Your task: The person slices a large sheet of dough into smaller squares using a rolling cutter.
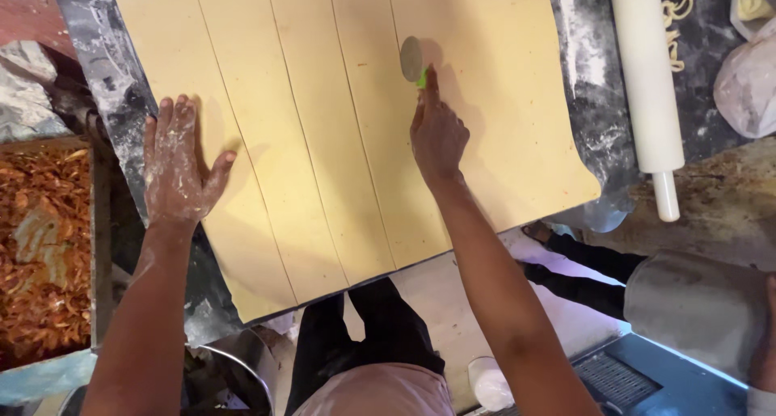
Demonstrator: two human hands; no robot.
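The dark, flour-dusted tabletop (pixel 584 101) fills the upper view, and a wide pale-yellow sheet of rolled dough (pixel 517 125) covers most of it. Long cuts run from 12 o'clock toward 6 o'clock and split the sheet into narrow strips on its left part; the part at 3 o'clock is uncut.

Your left hand (pixel 176 167), floured, lies flat with fingers spread wide on the leftmost strip, at 9 o'clock of the sheet. It grips nothing.

Your right hand (pixel 436 133) is closed on a small round wheel cutter with a green handle (pixel 413 62), index finger stretched along the handle. The wheel touches the dough near the sheet's centre, toward 12 o'clock, at the end of the rightmost cut.

A long white rolling pin (pixel 644 76) lies on the tabletop at 2 o'clock, well apart from the hands. A tray of orange-brown fried strips (pixel 40 246) sits at 9 o'clock, beside your left forearm.
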